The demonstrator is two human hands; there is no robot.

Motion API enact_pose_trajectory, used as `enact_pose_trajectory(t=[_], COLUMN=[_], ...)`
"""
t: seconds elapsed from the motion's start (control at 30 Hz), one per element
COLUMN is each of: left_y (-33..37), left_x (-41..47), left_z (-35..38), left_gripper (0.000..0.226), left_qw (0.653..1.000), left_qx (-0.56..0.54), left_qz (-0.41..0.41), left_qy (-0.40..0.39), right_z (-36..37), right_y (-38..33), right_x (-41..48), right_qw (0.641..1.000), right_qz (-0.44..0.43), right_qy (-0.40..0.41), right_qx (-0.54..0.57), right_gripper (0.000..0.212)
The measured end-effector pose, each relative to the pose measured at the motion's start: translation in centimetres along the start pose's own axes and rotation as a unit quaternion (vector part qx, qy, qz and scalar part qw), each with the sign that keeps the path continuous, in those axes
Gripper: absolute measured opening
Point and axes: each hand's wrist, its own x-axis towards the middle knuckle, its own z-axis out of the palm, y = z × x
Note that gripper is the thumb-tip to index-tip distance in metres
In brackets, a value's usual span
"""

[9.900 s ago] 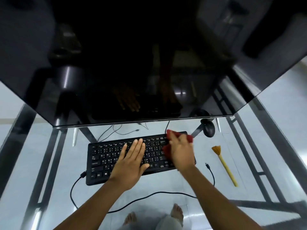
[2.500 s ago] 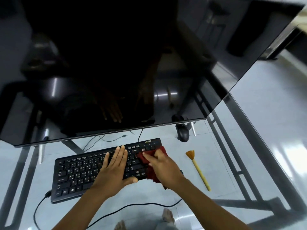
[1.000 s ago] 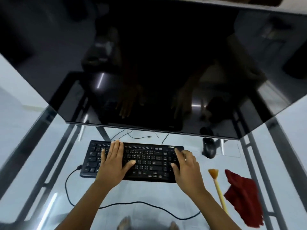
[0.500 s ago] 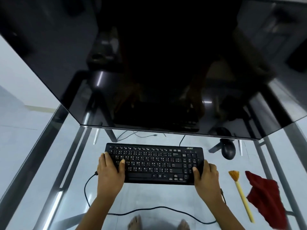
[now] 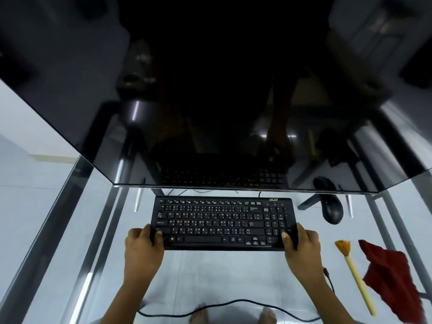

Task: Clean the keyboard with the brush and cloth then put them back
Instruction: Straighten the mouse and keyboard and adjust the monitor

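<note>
Glass table: a clear top on a metal frame, with frame bars running up the left side of the frame. The floor shows through the glass.

Left hand: lower centre-left. It grips the left end of the keyboard. The thumb lies on the bottom-left keys and the fingers are curled round the edge.

Keyboard: black, at frame centre, with its long side running across the frame and a hand on each end. Whether it rests on the glass or is raised just off it cannot be told. Above it is the lower edge of a large dark monitor, which fills the upper half of the frame and mirrors the keys. A black cable loops along the bottom of the frame between the forearms. Bare feet show through the glass there.

Right hand: lower centre-right. It grips the right end of the keyboard in the same way, thumb on the bottom-right keys and fingers wrapped round the edge.

Mouse: black, to the upper right of the keyboard, apart from it and near the monitor's edge.

Brush: lying on the table to the right of the right hand. Its orange bristles point toward the monitor and its pale yellow handle runs to the lower right.

Cloth: dark red and crumpled, just beside the brush at the right edge of the frame. Both lie apart from the hands.
</note>
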Motion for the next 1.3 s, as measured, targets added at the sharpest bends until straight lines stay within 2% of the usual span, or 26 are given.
enact_pose_trajectory(t=[0.07,0.13,0.27,0.37,0.63,0.87,1.07,1.17,1.23,1.3], left_y=[0.0,0.3,1.4,2.1,1.8,2.0,2.0,2.9,4.0,5.3], left_x=[0.6,1.4,3.1,3.5,4.0,4.2,3.0,0.8,-0.8,-2.3], left_z=[0.4,0.6,0.2,-0.2,0.5,0.3,0.5,1.5,2.7,4.1], left_gripper=[0.012,0.015,0.040,0.062,0.069,0.067,0.092,0.083,0.079,0.086], left_qw=[1.000,1.000,0.998,0.994,0.996,0.997,0.997,0.993,0.988,0.979], left_qx=[-0.007,-0.006,-0.012,-0.040,-0.041,-0.028,0.055,0.084,0.097,0.108], left_qz=[0.012,0.021,0.016,0.019,0.033,0.039,0.048,0.078,0.122,0.165], left_qy=[0.005,0.007,-0.060,-0.104,-0.068,-0.068,-0.035,-0.006,-0.019,-0.050], right_z=[0.3,0.4,0.4,0.4,1.1,1.0,0.4,-1.1,-2.9,-4.6], right_y=[-0.5,-1.1,-1.8,-2.1,-2.2,-2.4,-2.8,-1.1,0.6,2.2], right_x=[0.3,0.9,2.8,4.2,5.0,4.9,4.5,4.3,4.4,4.9], right_qw=[1.000,1.000,0.997,0.995,0.996,0.995,0.997,1.000,0.998,0.994], right_qz=[0.008,0.018,0.035,0.024,0.011,0.010,0.003,0.014,0.037,0.055], right_qy=[0.006,-0.010,-0.069,-0.092,-0.076,-0.075,-0.067,-0.007,0.047,0.090], right_qx=[0.012,0.015,0.021,0.036,0.050,0.064,0.042,0.023,0.004,-0.020], right_gripper=[0.033,0.043,0.072,0.069,0.078,0.079,0.070,0.062,0.051,0.043])
